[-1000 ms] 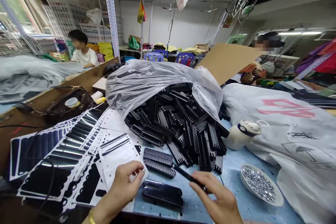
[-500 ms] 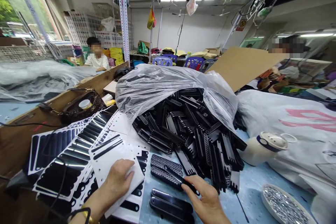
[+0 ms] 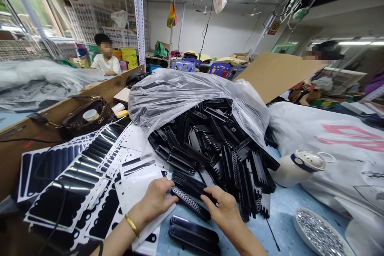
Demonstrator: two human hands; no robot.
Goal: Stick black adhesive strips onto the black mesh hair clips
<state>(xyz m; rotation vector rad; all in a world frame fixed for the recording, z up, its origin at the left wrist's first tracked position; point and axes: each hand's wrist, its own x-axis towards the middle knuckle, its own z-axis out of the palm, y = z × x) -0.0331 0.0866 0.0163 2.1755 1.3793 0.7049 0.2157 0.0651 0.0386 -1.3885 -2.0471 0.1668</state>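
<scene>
My left hand (image 3: 157, 197) is closed around the edge of a white backing sheet (image 3: 144, 230), its fingertips at the left end of black, flat handle-like pieces. One such piece with a diamond pattern (image 3: 190, 203) lies on the blue table. Behind it is another black handle-like piece (image 3: 189, 183), its right end pinched by my right hand (image 3: 223, 206). Nearer me rest smooth black pieces (image 3: 193, 234) side by side. Sheets of black strip stickers (image 3: 81, 172) overlap at the left.
A clear plastic bag (image 3: 180, 88) spills a heap of black toothed pieces (image 3: 216, 144). At the right are a cream cup (image 3: 289, 170) and a dish of small shiny metal parts (image 3: 318, 234). A brown handbag (image 3: 87, 116) sits left. Two other people are farther back.
My left hand has moved right and up with the white sheet, reaching the black pieces. My right hand has shifted up and left, from the nearer patterned piece to the one behind.
</scene>
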